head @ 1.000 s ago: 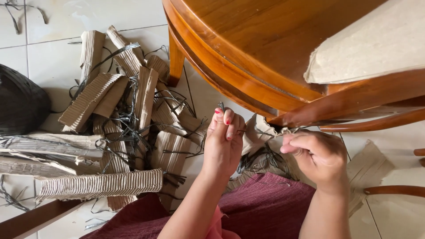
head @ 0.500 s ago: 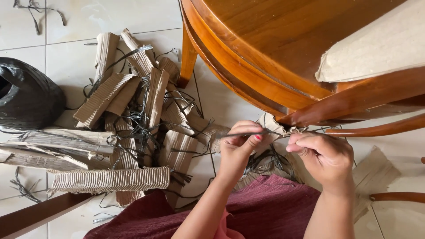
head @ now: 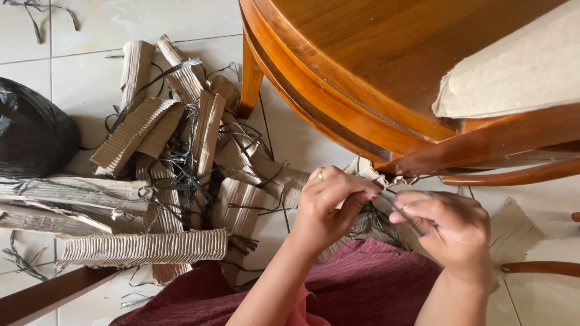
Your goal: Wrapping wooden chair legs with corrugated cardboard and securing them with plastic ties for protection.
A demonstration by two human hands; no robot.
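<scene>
Rolled corrugated cardboard pieces [head: 163, 181] tangled in dark strips litter the tiled floor [head: 121, 18], beside a black plastic bag [head: 30, 130] and under a round wooden table [head: 374, 66]. Below the table's edge, the left hand [head: 329, 208] and right hand [head: 450, 226] each pinch a thin dark strip [head: 393, 202] between thumb and fingertips. The strip is blurred and hard to trace against the clutter beneath.

A bulging black plastic bag [head: 30, 130] sits at far left on the floor

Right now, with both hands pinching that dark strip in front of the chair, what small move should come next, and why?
Probably draw the hands slightly apart to pull the dark strip taut. The left hand and right hand pinch it close together, fingertips nearly touching, so little of it shows between them. More tangled strips lie among the corrugated cardboard rolls on the tiled floor.
</scene>
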